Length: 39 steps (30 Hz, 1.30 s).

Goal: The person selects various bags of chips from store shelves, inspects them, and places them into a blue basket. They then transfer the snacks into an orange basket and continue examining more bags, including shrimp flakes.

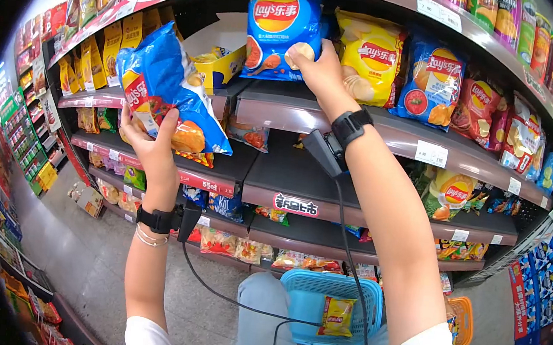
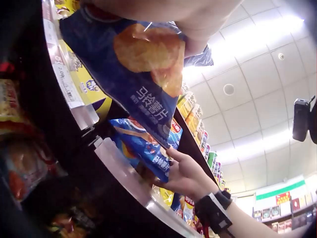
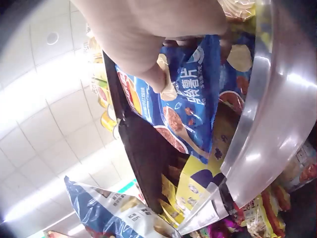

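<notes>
The left hand (image 1: 154, 154) is gripping the tilted bag (image 1: 181, 90) out in front of the shelf (image 1: 272, 111), while the right hand (image 1: 326, 76), farther right and nearer the shelf, is pinching the lower corner of the upright bag (image 1: 278, 30), its long axis running near vertical.

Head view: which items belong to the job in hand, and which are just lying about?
Job:
- blue-and-white plastic chip bag, in left hand
- blue plastic chip bag, in right hand
- probably light-blue plastic basket and small yellow bag inside

Just about:
- yellow plastic chip bag on shelf
- yellow cardboard box
- orange plastic basket
</notes>
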Tool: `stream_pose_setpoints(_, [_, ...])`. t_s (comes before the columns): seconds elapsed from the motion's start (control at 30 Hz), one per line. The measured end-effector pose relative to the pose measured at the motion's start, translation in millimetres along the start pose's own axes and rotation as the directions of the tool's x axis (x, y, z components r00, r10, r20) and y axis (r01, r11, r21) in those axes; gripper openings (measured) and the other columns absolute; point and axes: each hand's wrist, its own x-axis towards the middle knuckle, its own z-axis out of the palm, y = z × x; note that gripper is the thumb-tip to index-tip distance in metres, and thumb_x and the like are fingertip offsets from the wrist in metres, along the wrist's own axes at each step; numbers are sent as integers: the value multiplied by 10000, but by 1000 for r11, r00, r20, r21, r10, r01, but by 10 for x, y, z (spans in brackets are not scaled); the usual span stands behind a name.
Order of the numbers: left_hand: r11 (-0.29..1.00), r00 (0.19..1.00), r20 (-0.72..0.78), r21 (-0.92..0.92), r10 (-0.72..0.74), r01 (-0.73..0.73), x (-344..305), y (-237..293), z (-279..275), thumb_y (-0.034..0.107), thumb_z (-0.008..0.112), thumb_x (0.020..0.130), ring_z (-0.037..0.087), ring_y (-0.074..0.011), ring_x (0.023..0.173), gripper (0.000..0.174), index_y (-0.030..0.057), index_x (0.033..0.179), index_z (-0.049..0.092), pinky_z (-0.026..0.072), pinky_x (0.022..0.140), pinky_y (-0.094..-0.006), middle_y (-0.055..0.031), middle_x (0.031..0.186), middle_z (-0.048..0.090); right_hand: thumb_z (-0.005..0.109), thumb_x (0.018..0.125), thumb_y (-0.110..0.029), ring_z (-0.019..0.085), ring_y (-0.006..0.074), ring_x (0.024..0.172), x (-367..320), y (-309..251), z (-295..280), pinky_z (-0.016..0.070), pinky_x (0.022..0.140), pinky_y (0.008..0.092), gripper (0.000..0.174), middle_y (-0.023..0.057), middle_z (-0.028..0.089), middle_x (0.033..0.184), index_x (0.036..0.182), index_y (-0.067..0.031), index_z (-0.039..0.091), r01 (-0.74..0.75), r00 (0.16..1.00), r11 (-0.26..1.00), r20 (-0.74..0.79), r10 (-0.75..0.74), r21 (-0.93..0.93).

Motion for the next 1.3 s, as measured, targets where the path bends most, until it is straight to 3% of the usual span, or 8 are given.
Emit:
stream_pose_setpoints(0.13, [998, 997, 46, -23, -56, 57, -89, 11, 157, 90, 728, 786, 441, -210, 1180, 793, 1, 1404, 239, 337, 1025, -338, -121, 1310, 403, 717, 713, -329, 598, 413, 1023, 39, 129, -12, 475, 880, 427, 643, 291, 606, 1074, 1120, 103, 470, -161, 972, 924, 107, 210, -348])
stream_pose_setpoints(0.37, [993, 983, 150, -23, -108, 113, -170, -14, 413, 99, 809, 702, 429, -221, 1196, 920, -8, 1398, 217, 366, 1006, -345, -145, 1325, 379, 736, 705, -288, 572, 419, 1055, -100, -218, -93, 458, 914, 432, 730, 321, 575, 1088, 1186, 145, 398, -206, 966, 890, 58, 250, -406])
stream_pose_setpoints(0.53, [984, 970, 194, -78, -143, 161, -292, 105, 685, 112, 825, 687, 420, -222, 1209, 945, -8, 1399, 215, 360, 1014, -343, -150, 1337, 365, 690, 774, -237, 562, 424, 1041, -429, -327, -180, 440, 897, 465, 591, 302, 583, 1077, 1215, 56, 428, 25, 972, 974, -224, -76, -223])
stream_pose_setpoints(0.7, [966, 947, 272, -143, -172, 216, -506, 323, 1079, 131, 838, 672, 447, -214, 1182, 958, -18, 1389, 220, 385, 994, -334, -158, 1309, 394, 660, 851, -422, 598, 274, 1033, -944, -652, -675, 464, 881, 355, 595, 216, 610, 1087, 1173, 45, 480, 1, 982, 927, 174, -71, 376])
stream_pose_setpoints(0.8, [973, 943, 300, -129, -145, 191, -600, 316, 1359, 151, 851, 658, 473, -216, 1157, 966, -36, 1371, 227, 426, 955, -322, -163, 1286, 411, 777, 740, -348, 553, 276, 1132, -1162, -783, -1144, 434, 950, 351, 733, 214, 550, 1207, 1258, 34, 426, 169, 942, 979, 272, -195, 115])
stream_pose_setpoints(0.97, [922, 856, 482, -215, -185, 321, -971, 575, 1951, 207, 872, 642, 472, -218, 1175, 1043, -38, 1387, 184, 434, 964, -323, -177, 1291, 420, 815, 694, -127, 503, 246, 1185, -1136, -413, -1737, 431, 987, 351, 855, 200, 475, 1281, 1366, -5, 301, 96, 964, 983, 231, -132, 160])
stream_pose_setpoints(1.13, [994, 786, 609, -50, 111, -102, -1144, 348, 2486, 435, 809, 686, 503, -277, 1166, 983, -64, 1372, 313, 412, 977, -357, -205, 1195, 534, 767, 741, -47, 565, 207, 1097, -986, -267, -2517, 479, 909, 317, 800, 160, 532, 1220, 1374, 41, 286, -205, 973, 896, 184, 141, 394])
stream_pose_setpoints(1.3, [997, 586, 810, 64, -25, -46, -1215, 307, 2762, 304, 779, 763, 499, -264, 1202, 882, -33, 1413, 287, 401, 992, -361, -237, 1274, 518, 742, 763, -34, 548, 201, 1120, -813, -143, -3003, 450, 947, 323, 745, 153, 532, 1233, 1363, 52, 311, -162, 986, 871, 103, 128, 464])
